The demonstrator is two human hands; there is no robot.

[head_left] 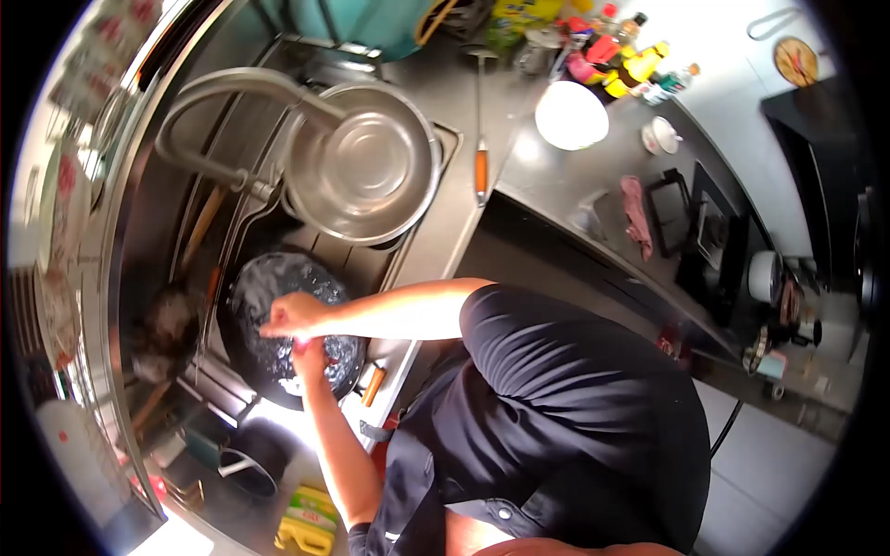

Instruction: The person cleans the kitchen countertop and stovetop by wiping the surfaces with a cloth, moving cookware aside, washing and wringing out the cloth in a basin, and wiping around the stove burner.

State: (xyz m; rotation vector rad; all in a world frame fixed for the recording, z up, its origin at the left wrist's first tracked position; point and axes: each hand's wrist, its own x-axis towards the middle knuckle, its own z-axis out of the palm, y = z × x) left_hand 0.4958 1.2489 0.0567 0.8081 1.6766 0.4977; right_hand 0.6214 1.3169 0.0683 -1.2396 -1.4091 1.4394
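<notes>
With twelve at the head view's top, I see the steel basin (pixel 408 167) at one o'clock from the dark wok (pixel 243 357), which holds water. Over the wok, the right hand (pixel 297 315) meets the left hand (pixel 309 360) at six o'clock. Right fingers curl close together; left ones, I can't tell, nor anything pinched.
</notes>
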